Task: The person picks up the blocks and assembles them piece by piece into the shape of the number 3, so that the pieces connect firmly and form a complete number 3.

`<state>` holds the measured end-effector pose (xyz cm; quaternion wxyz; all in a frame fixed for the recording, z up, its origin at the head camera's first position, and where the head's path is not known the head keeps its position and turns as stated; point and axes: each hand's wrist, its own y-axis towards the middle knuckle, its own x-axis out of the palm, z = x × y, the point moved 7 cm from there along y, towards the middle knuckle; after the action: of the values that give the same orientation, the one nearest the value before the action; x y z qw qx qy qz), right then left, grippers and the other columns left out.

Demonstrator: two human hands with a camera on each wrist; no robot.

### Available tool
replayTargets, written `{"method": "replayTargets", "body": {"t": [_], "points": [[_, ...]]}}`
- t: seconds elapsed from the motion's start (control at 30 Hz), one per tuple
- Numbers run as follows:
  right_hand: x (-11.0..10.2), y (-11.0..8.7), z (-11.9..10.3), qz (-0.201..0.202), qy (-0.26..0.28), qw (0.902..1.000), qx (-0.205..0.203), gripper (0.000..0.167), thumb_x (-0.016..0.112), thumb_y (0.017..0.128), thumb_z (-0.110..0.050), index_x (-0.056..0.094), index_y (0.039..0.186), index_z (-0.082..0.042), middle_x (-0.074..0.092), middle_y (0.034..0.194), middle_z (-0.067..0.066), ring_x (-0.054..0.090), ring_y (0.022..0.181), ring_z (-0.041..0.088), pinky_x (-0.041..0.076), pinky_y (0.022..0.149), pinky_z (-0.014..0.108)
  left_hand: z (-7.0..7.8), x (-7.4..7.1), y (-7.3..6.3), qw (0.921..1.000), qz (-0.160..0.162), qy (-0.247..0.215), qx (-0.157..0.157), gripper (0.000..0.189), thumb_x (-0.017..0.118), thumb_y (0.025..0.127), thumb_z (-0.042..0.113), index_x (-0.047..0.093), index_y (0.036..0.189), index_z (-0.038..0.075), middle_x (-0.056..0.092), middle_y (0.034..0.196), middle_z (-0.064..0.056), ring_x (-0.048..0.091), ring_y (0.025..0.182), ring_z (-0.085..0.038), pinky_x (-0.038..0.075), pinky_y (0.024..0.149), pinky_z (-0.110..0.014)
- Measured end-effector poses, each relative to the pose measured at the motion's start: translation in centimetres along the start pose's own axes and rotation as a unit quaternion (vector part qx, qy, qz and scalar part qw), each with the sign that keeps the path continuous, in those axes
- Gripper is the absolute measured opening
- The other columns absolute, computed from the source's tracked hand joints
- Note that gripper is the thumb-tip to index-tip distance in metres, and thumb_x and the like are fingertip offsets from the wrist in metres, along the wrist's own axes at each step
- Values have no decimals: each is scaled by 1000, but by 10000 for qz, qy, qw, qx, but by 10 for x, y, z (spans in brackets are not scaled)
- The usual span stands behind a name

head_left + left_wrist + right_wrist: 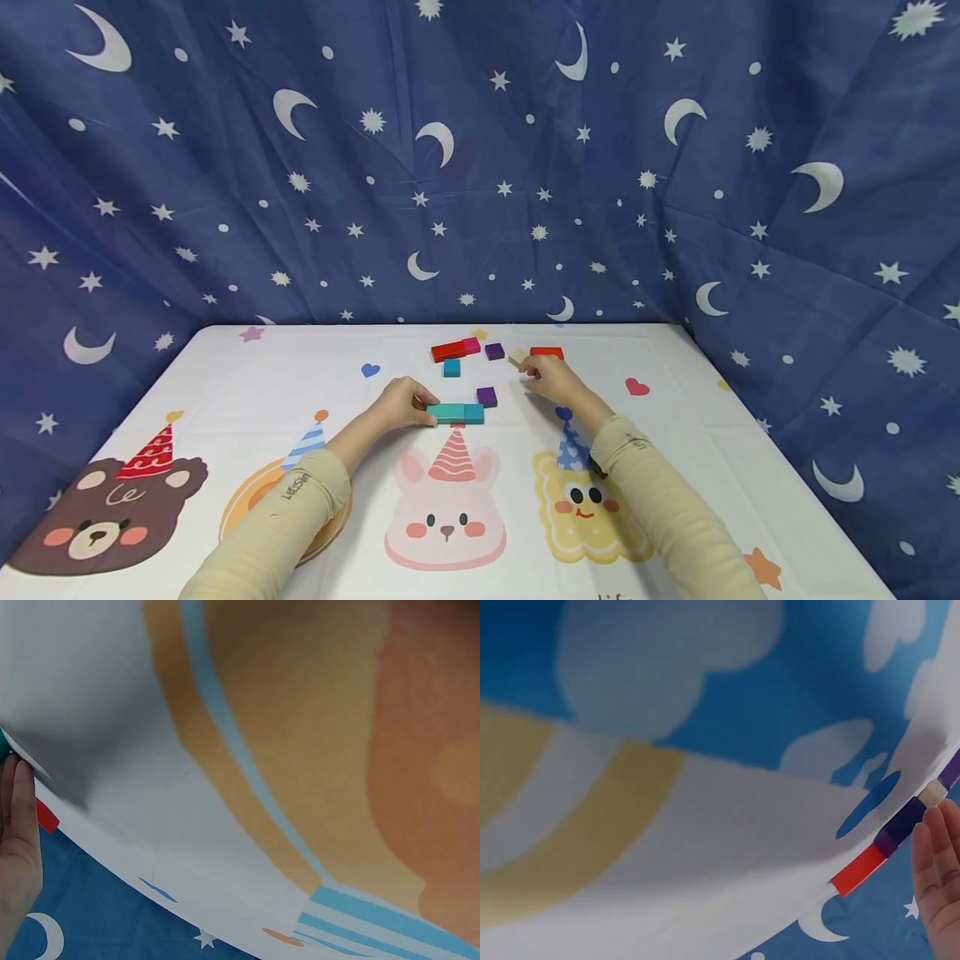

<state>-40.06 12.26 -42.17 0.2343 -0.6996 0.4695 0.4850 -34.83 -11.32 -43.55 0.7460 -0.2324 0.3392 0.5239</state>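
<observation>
My left hand (405, 403) holds the left end of a green block (448, 413), thumb at the near side and fingers at the far side. A blue block (474, 413) lies end to end with it on the right. In the left wrist view only part of the left hand (19, 832) shows, beside a sliver of green. My right hand (557, 382) pinches a small beige block (517, 357) between thumb and fingers. A red block (547, 352) lies just behind that hand. One purple block (487, 397) sits behind the blue one.
Farther back lie a red block (447, 352) touching a pink block (471, 345), a teal block (452, 367) and another purple block (494, 351). A dark purple block (900, 826) shows in the right wrist view. Behind the printed white tablecloth (300, 367) hangs a blue curtain (480, 167).
</observation>
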Motion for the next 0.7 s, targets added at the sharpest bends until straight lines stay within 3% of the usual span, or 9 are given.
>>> {"method": "replayTargets", "body": {"t": [0.2, 0.5, 0.7], "points": [[-4, 1, 6, 171, -107, 9997, 141, 22, 67, 80, 3, 68, 102, 3, 66, 87, 13, 56, 77, 20, 51, 75, 36, 0, 0, 0, 10000, 0, -1, 56, 29, 81, 71, 9, 73, 97, -1, 73, 93, -13, 65, 75, -13, 55, 73, -28], [-12, 3, 19, 476, -587, 9970, 158, 28, 71, 76, 0, 65, 103, 5, 66, 97, 20, 62, 92, 32, 50, 86, 44, 0, 1, 1, 10000, -19, 4, -75, 28, 81, 71, 10, 74, 97, 1, 73, 94, -11, 62, 74, -11, 54, 73, -26], [-13, 2, 28, 480, -508, 9964, 488, 30, 70, 76, 1, 64, 105, 7, 64, 104, 23, 62, 99, 35, 49, 90, 45, 1, 0, 0, 10000, -19, 19, 17, 28, 81, 71, 9, 74, 97, 0, 73, 93, -12, 62, 74, -11, 54, 72, -26]]}}
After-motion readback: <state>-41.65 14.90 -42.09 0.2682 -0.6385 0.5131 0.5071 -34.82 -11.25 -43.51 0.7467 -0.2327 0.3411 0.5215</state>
